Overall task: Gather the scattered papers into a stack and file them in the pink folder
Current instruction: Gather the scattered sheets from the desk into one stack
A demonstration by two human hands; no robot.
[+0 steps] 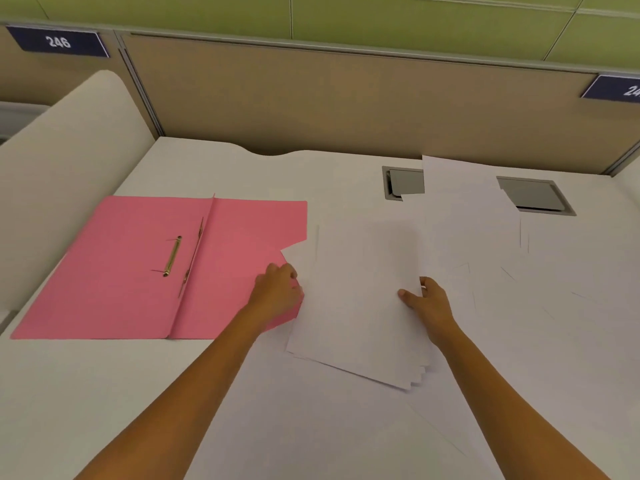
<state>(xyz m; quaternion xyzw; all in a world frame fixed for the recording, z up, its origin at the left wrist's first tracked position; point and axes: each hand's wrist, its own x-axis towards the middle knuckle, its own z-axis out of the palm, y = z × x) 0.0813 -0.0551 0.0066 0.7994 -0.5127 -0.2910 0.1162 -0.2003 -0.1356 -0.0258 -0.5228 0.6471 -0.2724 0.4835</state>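
Flanking the papers (pixel 356 299), pink folder (pixel 138 271) (open), desk hatches (pixel 533 194).

Both bare forearms extended forward from the near edge of the desk, converging slightly toward its middle. The left hand (pixel 278 289) was positioned knuckles-up, fingers curled downward, gripping the left edge of the paper stack (pixel 356 306). The right hand (pixel 424 299) was turned thumb-inward, thumb extended leftward and flat on the top sheet, fingers curled at the right edge of the stack. Both wrists were held low and roughly level, the hands well apart
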